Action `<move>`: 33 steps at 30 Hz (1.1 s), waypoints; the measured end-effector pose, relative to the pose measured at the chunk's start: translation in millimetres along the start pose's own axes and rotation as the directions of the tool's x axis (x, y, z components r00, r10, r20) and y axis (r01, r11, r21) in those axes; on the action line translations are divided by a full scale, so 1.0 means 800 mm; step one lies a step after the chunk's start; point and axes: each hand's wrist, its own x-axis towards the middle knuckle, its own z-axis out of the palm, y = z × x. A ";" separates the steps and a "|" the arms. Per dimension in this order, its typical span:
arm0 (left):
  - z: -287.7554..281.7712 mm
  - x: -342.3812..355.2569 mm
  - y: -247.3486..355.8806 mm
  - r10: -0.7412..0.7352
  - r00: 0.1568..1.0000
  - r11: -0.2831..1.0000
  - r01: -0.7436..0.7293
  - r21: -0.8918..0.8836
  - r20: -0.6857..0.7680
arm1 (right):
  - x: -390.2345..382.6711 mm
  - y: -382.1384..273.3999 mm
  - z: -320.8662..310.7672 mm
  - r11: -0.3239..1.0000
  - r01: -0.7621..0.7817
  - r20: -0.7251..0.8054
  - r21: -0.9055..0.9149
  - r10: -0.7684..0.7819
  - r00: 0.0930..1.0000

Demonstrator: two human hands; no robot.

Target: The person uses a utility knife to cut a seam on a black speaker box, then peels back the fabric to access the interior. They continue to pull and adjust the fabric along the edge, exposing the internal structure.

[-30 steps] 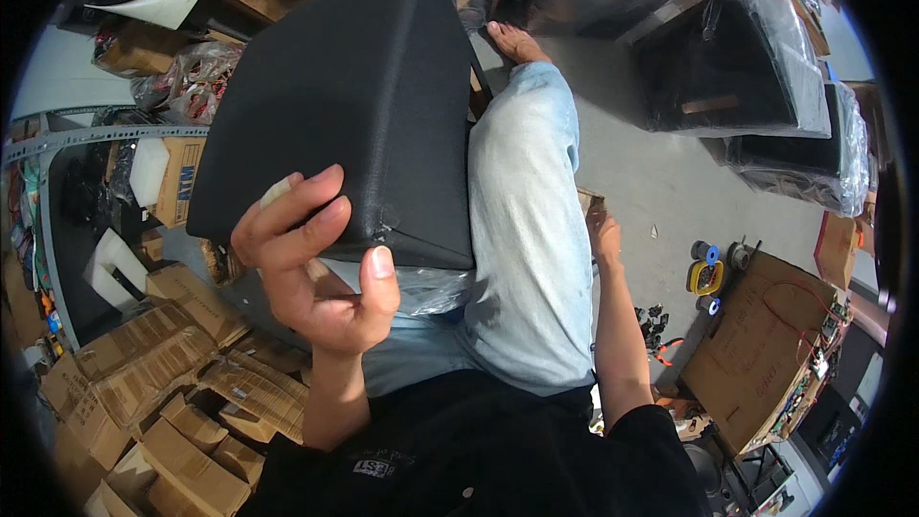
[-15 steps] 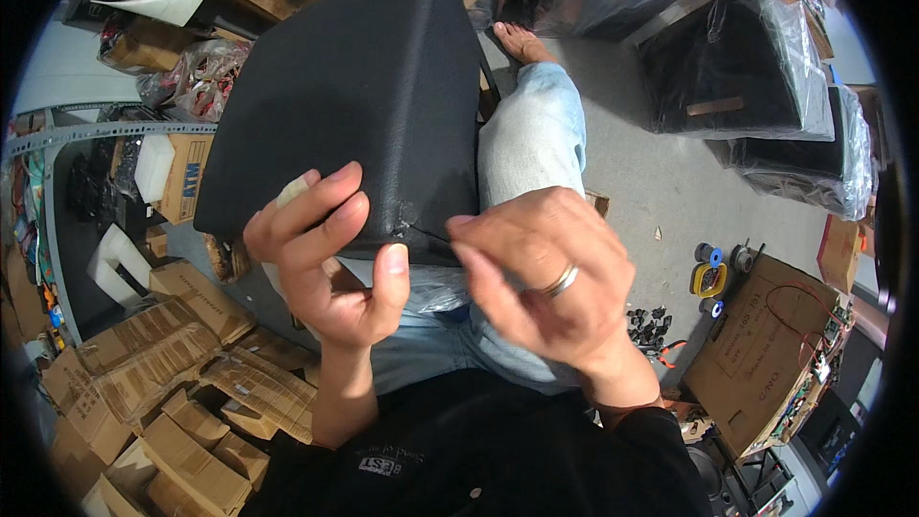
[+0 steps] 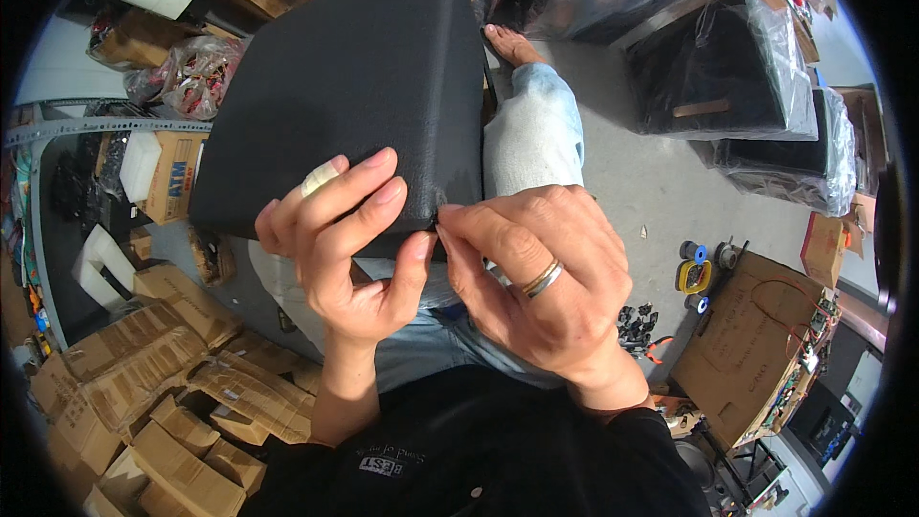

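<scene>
A large black box [image 3: 325,77] with a textured covering and rounded edges rests tilted in front of me, by my bent leg. At its near corner, my right hand [image 3: 546,278], with a ring on one finger, pinches thumb and forefinger together. What lies between those fingertips is too small and too hidden to make out. My left hand [image 3: 349,249] is beside the same corner, its fingers spread over the box's near edge and its thumb close to the right fingertips. Pale tape wraps one left finger.
Flattened cardboard boxes [image 3: 144,354] pile up at lower left. Plastic-wrapped black boxes [image 3: 718,67] stand at upper right. On the floor at right are wire spools [image 3: 694,252], a yellow tray [image 3: 695,277], small black parts [image 3: 637,330], red-handled pliers [image 3: 659,349] and a large carton [image 3: 737,354].
My right hand's fingertips have moved up and left, onto the box's corner, closing together there. My left hand has shifted slightly right. The thin dark line between corner and right fingers no longer shows.
</scene>
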 end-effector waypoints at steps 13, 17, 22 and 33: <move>-0.003 0.001 0.006 -0.015 1.000 1.000 0.015 0.025 -0.004 | 0.016 -0.005 0.003 0.999 -0.034 0.049 0.026 0.032 0.998; -0.001 0.000 0.006 -0.012 1.000 1.000 0.012 0.029 -0.003 | 0.009 0.006 0.018 0.987 -0.040 -0.043 0.157 0.047 0.998; -0.003 0.000 0.004 -0.010 1.000 1.000 0.010 0.025 0.001 | 0.006 0.014 0.015 0.958 -0.102 -0.013 0.269 0.110 0.994; -0.005 -0.001 0.004 0.002 1.000 0.999 -0.003 0.036 0.030 | 0.001 0.030 0.010 0.955 0.006 -0.035 0.298 0.005 0.999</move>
